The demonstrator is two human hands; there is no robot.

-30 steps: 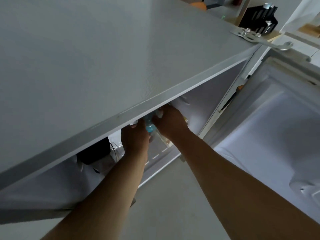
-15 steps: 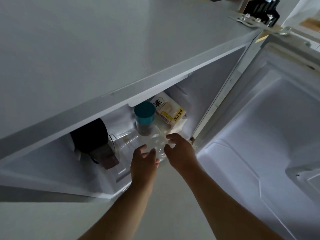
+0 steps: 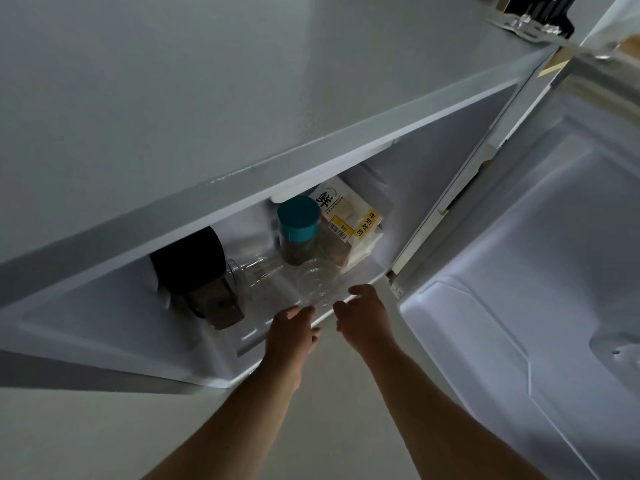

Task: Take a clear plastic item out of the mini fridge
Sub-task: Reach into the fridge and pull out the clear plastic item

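Note:
The mini fridge [image 3: 311,161] stands open below me. At the front of its floor lies a clear plastic item [image 3: 317,284], ribbed and see-through, hard to outline. My left hand [image 3: 292,332] touches its near left end with fingers spread. On its near right side rests my right hand [image 3: 360,317], thumb pointing into the fridge. The two hands hold the item between them at the fridge's front lip.
Behind the item stand a jar with a teal lid [image 3: 298,220] and a bread packet [image 3: 349,223]. Left are a clear glass vessel [image 3: 252,271], a black round object [image 3: 190,261] and a brown block [image 3: 221,306]. The open door [image 3: 519,271] is on the right.
Both hands have drawn back from deep inside the fridge to its front lip, with the clear item between them. The view has tilted, so more of the inside shows.

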